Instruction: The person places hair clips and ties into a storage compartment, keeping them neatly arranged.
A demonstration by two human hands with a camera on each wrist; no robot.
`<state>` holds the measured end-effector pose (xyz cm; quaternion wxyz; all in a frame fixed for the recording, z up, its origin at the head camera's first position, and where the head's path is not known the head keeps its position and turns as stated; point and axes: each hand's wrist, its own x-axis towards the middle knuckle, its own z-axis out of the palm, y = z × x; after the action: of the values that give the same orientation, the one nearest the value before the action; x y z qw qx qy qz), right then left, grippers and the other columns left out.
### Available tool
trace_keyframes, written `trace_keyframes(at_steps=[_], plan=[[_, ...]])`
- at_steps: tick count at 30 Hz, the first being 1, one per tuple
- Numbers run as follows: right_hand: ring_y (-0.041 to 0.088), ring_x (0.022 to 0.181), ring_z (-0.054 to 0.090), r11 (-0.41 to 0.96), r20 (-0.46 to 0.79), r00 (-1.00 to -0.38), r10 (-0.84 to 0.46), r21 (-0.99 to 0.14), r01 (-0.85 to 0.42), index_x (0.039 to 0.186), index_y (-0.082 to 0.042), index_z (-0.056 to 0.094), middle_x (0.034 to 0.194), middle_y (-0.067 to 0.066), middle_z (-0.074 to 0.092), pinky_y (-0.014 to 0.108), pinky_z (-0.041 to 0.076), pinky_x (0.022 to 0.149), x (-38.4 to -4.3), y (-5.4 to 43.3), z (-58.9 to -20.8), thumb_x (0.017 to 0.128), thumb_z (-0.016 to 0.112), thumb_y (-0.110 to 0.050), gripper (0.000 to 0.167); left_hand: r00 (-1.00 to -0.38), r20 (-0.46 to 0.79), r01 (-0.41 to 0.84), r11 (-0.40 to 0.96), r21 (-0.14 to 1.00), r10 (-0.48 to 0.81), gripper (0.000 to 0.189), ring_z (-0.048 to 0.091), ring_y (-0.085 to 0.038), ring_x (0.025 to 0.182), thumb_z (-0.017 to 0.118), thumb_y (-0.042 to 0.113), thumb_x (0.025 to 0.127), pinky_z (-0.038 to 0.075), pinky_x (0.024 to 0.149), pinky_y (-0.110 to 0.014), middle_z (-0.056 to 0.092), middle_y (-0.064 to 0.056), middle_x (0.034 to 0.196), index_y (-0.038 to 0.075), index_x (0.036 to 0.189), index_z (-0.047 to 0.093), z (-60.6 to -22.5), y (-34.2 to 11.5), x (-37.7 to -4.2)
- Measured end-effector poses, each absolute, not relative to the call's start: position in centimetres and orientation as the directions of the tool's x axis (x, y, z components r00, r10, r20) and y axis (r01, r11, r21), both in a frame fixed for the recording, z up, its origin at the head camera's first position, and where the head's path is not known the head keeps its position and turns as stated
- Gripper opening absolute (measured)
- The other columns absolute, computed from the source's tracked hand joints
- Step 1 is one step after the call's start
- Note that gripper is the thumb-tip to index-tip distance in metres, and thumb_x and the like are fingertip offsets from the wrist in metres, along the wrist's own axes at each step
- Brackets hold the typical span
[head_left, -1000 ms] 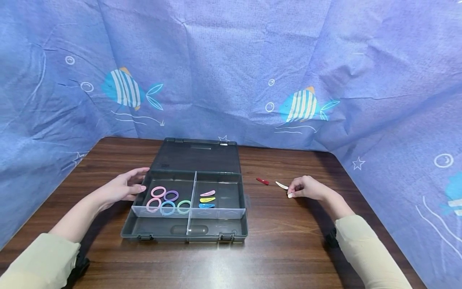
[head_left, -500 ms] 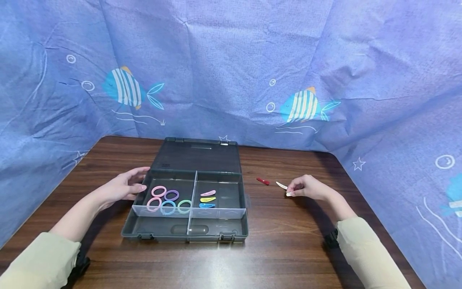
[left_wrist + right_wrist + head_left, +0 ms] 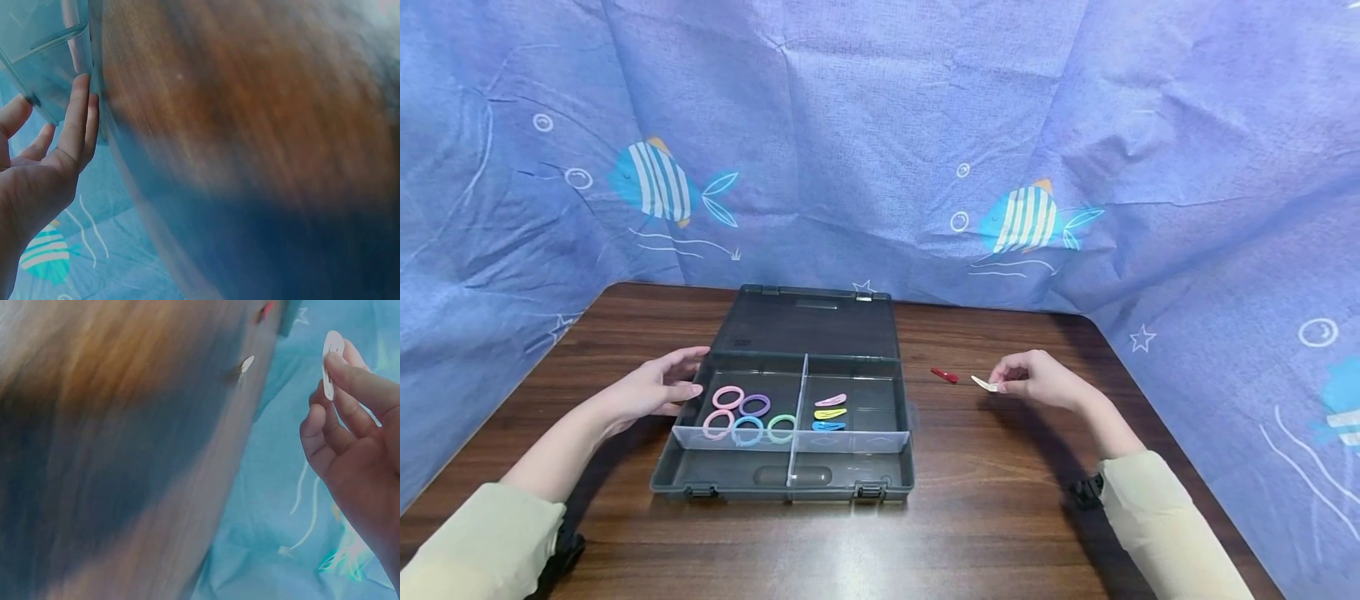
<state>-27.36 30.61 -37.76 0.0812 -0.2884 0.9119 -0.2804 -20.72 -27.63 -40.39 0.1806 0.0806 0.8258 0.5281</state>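
In the head view, a dark clear storage box (image 3: 850,492) stands with its lid (image 3: 808,321) laid back. My left hand (image 3: 651,390) rests against the box's left side, thumb at the rim and fingers (image 3: 76,119) fairly straight along the wall. My right hand (image 3: 1037,379) pinches a white snap hair clip (image 3: 333,365) between thumb and fingers, raised over the table. Just beyond it, a cream hair clip (image 3: 247,364) lies on the wood, with a red hair clip (image 3: 944,376) to its left.
Several colourful hair ties (image 3: 717,425) lie in the box's back left compartment. Pink, yellow (image 3: 830,413) and blue clips lie in the back right one. A clear divider (image 3: 850,442) crosses the box. Fish-print cloth (image 3: 880,167) hangs behind the table.
My right hand has lifted slightly off the table and moved back, carrying the white hair clip up with it. My left hand stays at the box.
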Motion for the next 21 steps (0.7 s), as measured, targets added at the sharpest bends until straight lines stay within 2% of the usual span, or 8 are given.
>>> trace_keyframes(at_steps=[5,9,14,18,21], plan=[[0.015,0.07,0.06,0.649,0.118,-0.829,-0.547,-0.565,-0.509,0.088,-0.014,0.07,0.079,0.006,0.069,0.026,0.049,0.061,-27.2,29.8,-37.0,0.084,0.071,-0.012,0.004,-0.921,-0.215,-0.06,0.426,0.903,0.325,0.073,0.039,-0.049,0.125,0.055,0.016,0.096,0.051,0.089,-0.049,0.017,-0.034,0.147,0.006,0.151,0.009,-40.4,-27.7,-20.7],[0.01,0.069,0.058,0.642,0.191,-0.829,-0.526,-0.551,-0.534,0.088,-0.017,0.069,0.076,0.002,0.067,0.025,0.048,0.06,-27.0,28.8,-36.5,0.084,0.071,-0.013,0.006,-0.921,-0.218,-0.062,0.431,0.9,0.323,0.073,0.038,-0.049,0.126,0.055,0.016,0.096,0.05,0.089,-0.05,0.016,-0.034,0.148,0.006,0.151,0.009,-40.4,-27.7,-20.7],[0.009,0.067,0.055,0.624,0.274,-0.81,-0.519,-0.526,-0.578,0.088,-0.011,0.07,0.075,0.007,0.066,0.023,0.046,0.057,-26.1,27.1,-35.4,0.084,0.069,-0.004,0.008,-0.919,-0.223,-0.066,0.432,0.9,0.324,0.073,0.038,-0.049,0.126,0.055,0.016,0.096,0.05,0.089,-0.05,0.015,-0.034,0.148,0.007,0.152,0.008,-40.3,-27.7,-20.7],[0.014,0.064,0.054,0.59,0.318,-0.801,-0.507,-0.549,-0.592,0.087,-0.003,0.069,0.075,0.014,0.066,0.023,0.045,0.054,-24.7,25.3,-33.9,0.083,0.067,0.003,0.008,-0.919,-0.22,-0.063,0.432,0.9,0.326,0.073,0.039,-0.049,0.125,0.055,0.017,0.096,0.05,0.089,-0.049,0.016,-0.034,0.148,0.006,0.151,0.009,-40.4,-27.7,-20.8],[0.014,0.063,0.053,0.578,0.329,-0.805,-0.494,-0.567,-0.587,0.087,-0.003,0.069,0.075,0.014,0.065,0.023,0.043,0.053,-24.2,24.3,-33.2,0.083,0.067,0.003,0.007,-0.919,-0.217,-0.061,0.425,0.903,0.329,0.073,0.041,-0.048,0.124,0.056,0.016,0.096,0.051,0.088,-0.049,0.017,-0.034,0.147,0.006,0.151,0.01,-40.4,-27.8,-20.8]])
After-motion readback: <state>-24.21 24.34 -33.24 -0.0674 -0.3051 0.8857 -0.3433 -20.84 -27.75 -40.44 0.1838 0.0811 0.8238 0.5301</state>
